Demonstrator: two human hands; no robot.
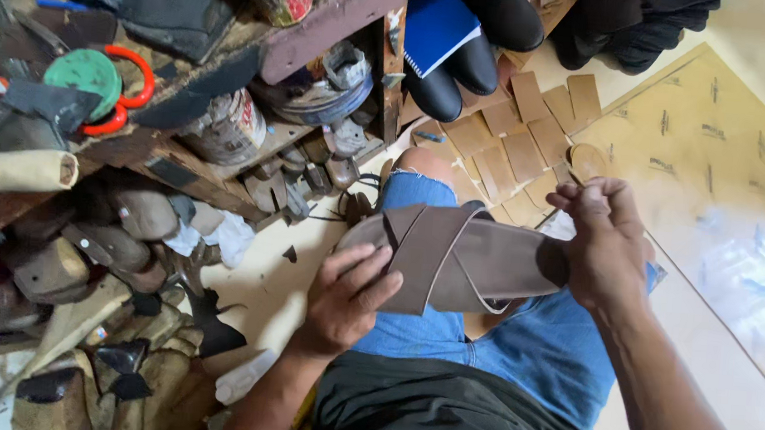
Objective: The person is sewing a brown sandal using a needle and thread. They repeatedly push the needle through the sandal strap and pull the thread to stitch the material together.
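A brown sandal upper (465, 260) with crossed straps lies across my lap, over my blue denim shorts (527, 345). My left hand (351, 296) grips its near end, thumb and fingers over the crossed straps. My right hand (606, 246) holds the far end, fingers curled around the strap edge. My knee (423, 165) shows beyond the sandal.
A cluttered wooden shelf (325, 19) at the left holds tins, tools, wooden shoe lasts (79, 255) and red-handled scissors (129, 86). Cut brown sole pieces (515, 144) lie on the floor ahead. A large tan board sheet (722, 178) is at the right. Black shoes (467, 67) and a blue notebook (439, 19) sit beyond.
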